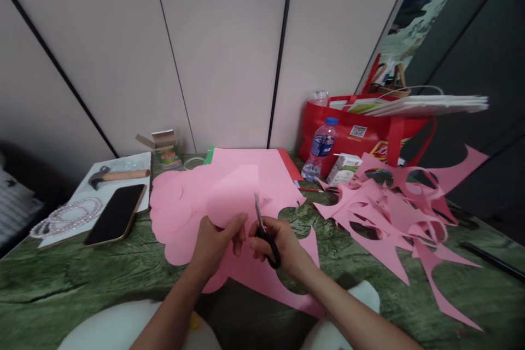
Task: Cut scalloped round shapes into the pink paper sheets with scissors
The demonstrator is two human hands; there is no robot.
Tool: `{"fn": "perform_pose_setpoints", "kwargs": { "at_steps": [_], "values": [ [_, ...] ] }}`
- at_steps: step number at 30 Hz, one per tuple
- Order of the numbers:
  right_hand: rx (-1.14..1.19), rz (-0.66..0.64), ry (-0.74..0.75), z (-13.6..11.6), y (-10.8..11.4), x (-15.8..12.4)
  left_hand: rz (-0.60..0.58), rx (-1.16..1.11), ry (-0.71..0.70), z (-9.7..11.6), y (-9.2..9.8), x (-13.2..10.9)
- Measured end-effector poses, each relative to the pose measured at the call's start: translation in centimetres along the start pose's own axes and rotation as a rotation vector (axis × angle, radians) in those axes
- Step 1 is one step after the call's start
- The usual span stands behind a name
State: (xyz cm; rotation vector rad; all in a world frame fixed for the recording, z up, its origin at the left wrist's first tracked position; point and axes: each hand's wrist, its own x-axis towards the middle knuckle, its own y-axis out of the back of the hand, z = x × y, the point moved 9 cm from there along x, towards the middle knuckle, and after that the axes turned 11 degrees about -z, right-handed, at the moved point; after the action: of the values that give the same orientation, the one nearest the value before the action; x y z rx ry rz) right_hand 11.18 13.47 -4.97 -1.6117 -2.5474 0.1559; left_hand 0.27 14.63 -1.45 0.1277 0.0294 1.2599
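Observation:
My left hand [215, 243] pinches the lower edge of a folded piece of pink paper [232, 194] held up over the table. My right hand [279, 243] grips black-handled scissors [264, 232], blades pointing up into the paper's right edge. Beneath lie larger sheets of pink paper [180, 213] with scalloped, cut-out edges, spread over the green tablecloth [102, 279].
A heap of pink paper offcuts [394, 208] lies at the right. A black phone [117, 213], a bead string [68, 216] and a hammer [117, 176] are at the left. A water bottle [321, 149], a small carton [343, 168] and a red bag [369, 131] stand at the back.

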Motion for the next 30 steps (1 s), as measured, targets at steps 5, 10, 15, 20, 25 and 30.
{"fn": "perform_pose_setpoints", "kwargs": {
  "at_steps": [5, 10, 15, 20, 25, 30],
  "values": [
    [-0.018, 0.025, 0.057, -0.6, 0.3, 0.2, 0.049, 0.025, 0.086, -1.0, 0.5, -0.1],
    [-0.071, 0.034, 0.111, -1.5, 0.7, 0.3, 0.025, -0.006, 0.123, -1.3, 0.1, -0.2],
    [-0.067, 0.005, 0.093, -1.5, 0.3, 0.2, 0.009, -0.001, 0.124, -1.2, 0.0, -0.2],
    [-0.086, 0.030, 0.101, -1.5, 0.5, 0.2, 0.012, 0.039, 0.128, -1.2, 0.0, -0.2],
    [-0.099, 0.020, 0.083, -1.3, 0.6, 0.3, 0.020, 0.052, 0.123, -1.1, 0.1, -0.2],
    [-0.085, 0.002, 0.072, -0.9, 0.6, 0.3, 0.027, 0.057, 0.114, -1.2, 0.2, -0.2]
  ]
}}
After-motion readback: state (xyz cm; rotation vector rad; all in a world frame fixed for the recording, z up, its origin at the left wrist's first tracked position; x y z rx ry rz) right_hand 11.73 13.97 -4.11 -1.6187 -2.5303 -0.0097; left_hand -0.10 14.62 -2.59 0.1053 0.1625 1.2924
